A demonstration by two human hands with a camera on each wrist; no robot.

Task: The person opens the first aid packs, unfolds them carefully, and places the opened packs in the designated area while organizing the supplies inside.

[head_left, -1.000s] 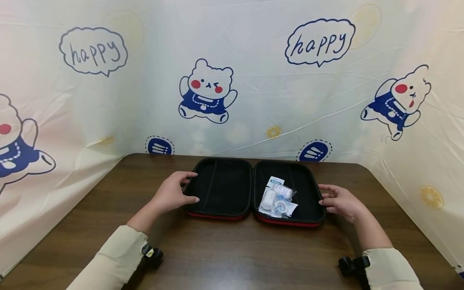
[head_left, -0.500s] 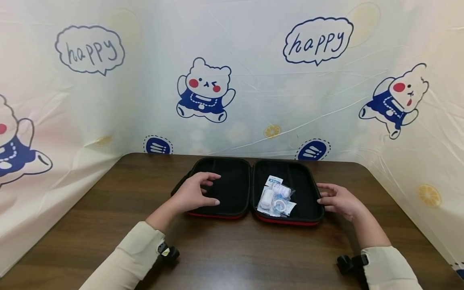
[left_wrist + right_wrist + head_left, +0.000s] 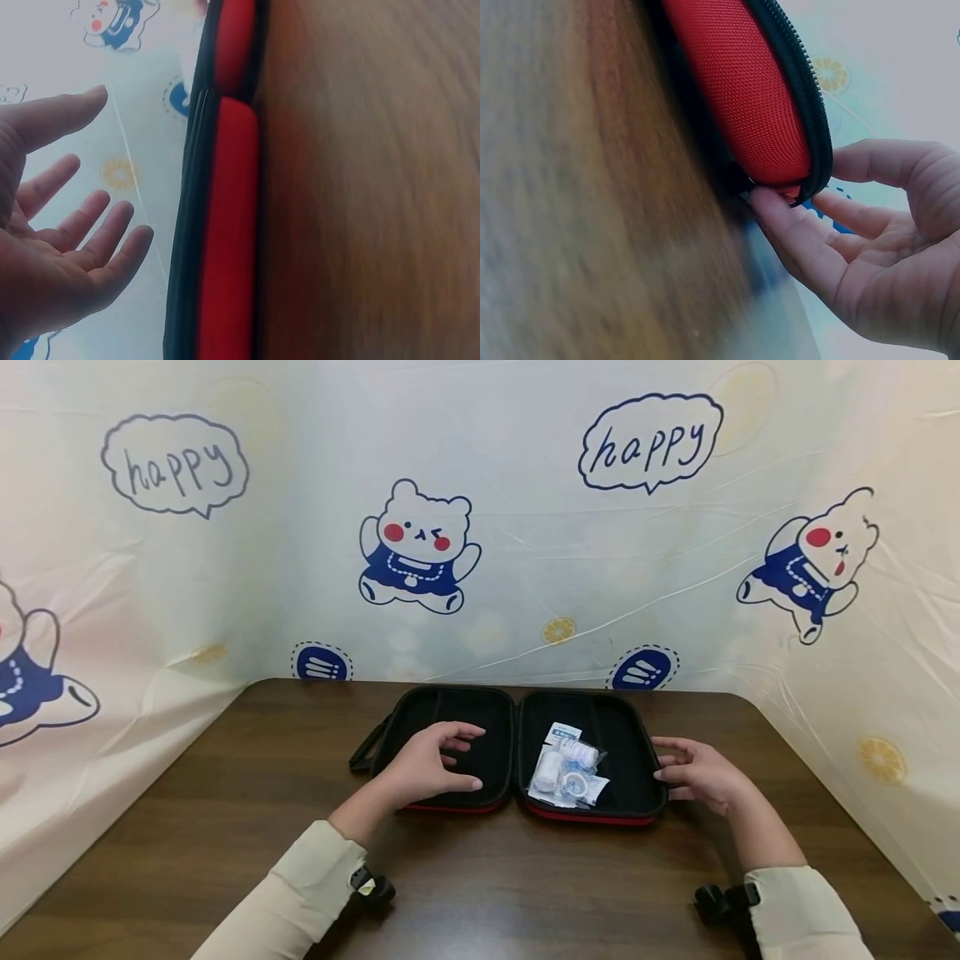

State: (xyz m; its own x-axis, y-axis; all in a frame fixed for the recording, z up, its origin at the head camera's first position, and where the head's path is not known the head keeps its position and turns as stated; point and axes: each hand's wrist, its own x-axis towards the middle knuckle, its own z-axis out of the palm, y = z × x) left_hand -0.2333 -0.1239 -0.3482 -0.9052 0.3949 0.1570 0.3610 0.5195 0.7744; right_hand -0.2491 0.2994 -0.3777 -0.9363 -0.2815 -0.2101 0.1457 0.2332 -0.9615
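A red zip case with a black lining lies unfolded on the table, its two halves side by side. In its right half sits a cluster of small white and clear packets, with white rolls among them. My left hand hovers over the left half, thumb and fingers spread and holding nothing. The left wrist view shows this hand above the level of the case's red side. At the right edge, my right hand pinches the case's rim between thumb and fingers, near the zip.
A black strap loop sticks out from the case's left side. The brown wooden table stretches toward me. Behind it hangs a printed curtain with bears and lettering. Each wrist carries a small black camera.
My left hand has let go of the case's left edge and moved right, over the left half, uncovering the strap loop. The right hand keeps its place at the right edge.
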